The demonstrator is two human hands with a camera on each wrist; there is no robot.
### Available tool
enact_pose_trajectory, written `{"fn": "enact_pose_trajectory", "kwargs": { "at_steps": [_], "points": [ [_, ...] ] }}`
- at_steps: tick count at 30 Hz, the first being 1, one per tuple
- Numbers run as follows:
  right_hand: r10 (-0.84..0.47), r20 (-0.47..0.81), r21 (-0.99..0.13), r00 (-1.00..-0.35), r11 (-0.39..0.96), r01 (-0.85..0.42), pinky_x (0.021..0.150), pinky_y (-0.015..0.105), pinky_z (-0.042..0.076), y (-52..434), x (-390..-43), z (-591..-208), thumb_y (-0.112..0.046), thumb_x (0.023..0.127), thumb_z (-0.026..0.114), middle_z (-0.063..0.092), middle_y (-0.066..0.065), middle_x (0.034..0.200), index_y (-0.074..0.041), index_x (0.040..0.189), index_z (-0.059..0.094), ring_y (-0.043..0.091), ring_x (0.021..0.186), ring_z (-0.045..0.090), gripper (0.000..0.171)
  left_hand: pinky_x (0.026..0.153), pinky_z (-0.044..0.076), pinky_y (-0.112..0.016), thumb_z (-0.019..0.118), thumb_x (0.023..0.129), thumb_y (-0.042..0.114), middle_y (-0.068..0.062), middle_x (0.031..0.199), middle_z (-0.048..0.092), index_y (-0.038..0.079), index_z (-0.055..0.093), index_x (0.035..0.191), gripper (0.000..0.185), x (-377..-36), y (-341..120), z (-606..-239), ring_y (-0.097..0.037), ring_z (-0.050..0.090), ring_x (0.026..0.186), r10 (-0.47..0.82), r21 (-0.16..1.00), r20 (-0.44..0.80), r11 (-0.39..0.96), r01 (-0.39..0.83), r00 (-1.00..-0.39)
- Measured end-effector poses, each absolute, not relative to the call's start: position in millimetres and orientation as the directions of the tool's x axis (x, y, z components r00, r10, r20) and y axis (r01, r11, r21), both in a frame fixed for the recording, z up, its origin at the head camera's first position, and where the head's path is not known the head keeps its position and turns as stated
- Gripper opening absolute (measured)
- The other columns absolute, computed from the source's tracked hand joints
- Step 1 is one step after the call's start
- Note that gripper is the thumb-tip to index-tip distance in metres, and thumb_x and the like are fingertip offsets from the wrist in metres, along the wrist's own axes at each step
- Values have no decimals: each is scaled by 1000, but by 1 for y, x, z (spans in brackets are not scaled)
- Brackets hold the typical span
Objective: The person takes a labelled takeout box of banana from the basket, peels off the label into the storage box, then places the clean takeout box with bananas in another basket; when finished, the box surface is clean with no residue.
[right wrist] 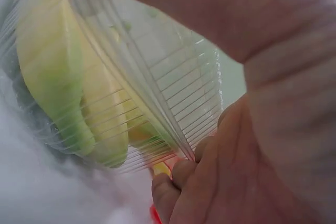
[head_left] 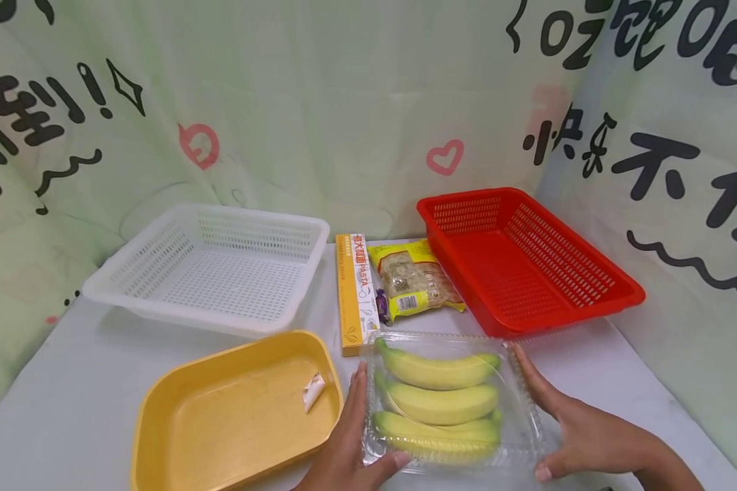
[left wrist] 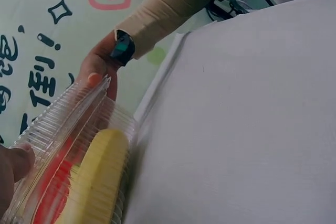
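Observation:
A clear plastic clamshell box (head_left: pixel 518 416) with three yellow-green bananas (head_left: pixel 439 402) lies on the white table near its front edge. My left hand (head_left: pixel 351 440) holds the box's left side, fingers along the wall and thumb hooked over the front corner. My right hand (head_left: pixel 568 423) holds the right side the same way. In the left wrist view the ribbed box (left wrist: pixel 63 124) and a banana (left wrist: pixel 97 177) fill the lower left, with the right hand (left wrist: pixel 97 74) at the far end. In the right wrist view my right hand (right wrist: pixel 262 129) grips the box (right wrist: pixel 173 87).
A yellow tray (head_left: pixel 178 389) holding a scrap of white paper (head_left: pixel 313 390) sits just left of the box. Behind stand a white basket (head_left: pixel 221 266), a red basket (head_left: pixel 522 252), a pasta carton (head_left: pixel 353 290), a yellow food packet (head_left: pixel 414 276) and a small purple sweet (head_left: pixel 381 305).

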State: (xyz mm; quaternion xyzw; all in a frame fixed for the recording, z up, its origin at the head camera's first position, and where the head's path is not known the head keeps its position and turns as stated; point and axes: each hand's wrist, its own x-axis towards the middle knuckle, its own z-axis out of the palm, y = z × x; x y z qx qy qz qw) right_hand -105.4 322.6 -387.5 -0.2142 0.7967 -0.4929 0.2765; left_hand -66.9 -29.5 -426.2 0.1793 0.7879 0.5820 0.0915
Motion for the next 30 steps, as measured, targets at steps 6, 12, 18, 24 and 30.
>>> {"fn": "enact_pose_trajectory", "kwargs": {
  "at_steps": [6, 12, 18, 24, 30],
  "points": [
    [-595, -193, -910, -780, 406, -84, 89, 30, 52, 325, -103, -388, -21, 73, 82, -19, -2, 160, -39, 152, -18, -19, 130, 13, 128, 111, 5, -59, 70, 88, 43, -8, 162, -8, 17, -7, 157, 106, -66, -28, -423, -26, -5, 145, 375, 957, 58, 244, 159, -925],
    [-559, -185, -908, -808, 413, -77, 84, 33, 55, 324, -98, -381, -20, 71, 83, -14, -3, 161, -37, 153, -15, -20, 127, 21, 129, 110, 7, -62, 69, 89, 43, -11, 161, -8, 18, -7, 157, 105, -61, -28, -417, -29, -4, 145, 363, 951, 58, 263, 162, -930],
    [-554, -194, -912, -810, 406, -60, 82, 33, 56, 321, -95, -375, -17, 71, 83, -14, -3, 161, -38, 153, -14, -18, 126, 23, 129, 110, 6, -62, 69, 90, 38, -8, 161, -11, 16, -8, 156, 104, -58, -30, -409, -28, -7, 145, 370, 955, 77, 239, 175, -926],
    [-526, -266, -904, -808, 428, 19, 84, 36, 55, 312, -91, -365, -17, 72, 83, -14, -13, 159, -47, 150, -15, -13, 127, 23, 129, 111, 8, -58, 73, 88, 34, -3, 162, -7, 13, -2, 157, 105, -56, -39, -399, -23, -3, 145, 349, 951, 114, 231, 204, -930],
    [-564, -154, -880, -811, 452, -148, 90, 26, 50, 307, -94, -356, -18, 72, 85, -10, -7, 162, -36, 154, -13, -17, 130, 19, 130, 111, 10, -54, 76, 85, 34, -4, 162, -4, 13, 1, 157, 106, -56, -47, -386, -22, 1, 145, 326, 941, 140, 250, 228, -935]
  ]
}}
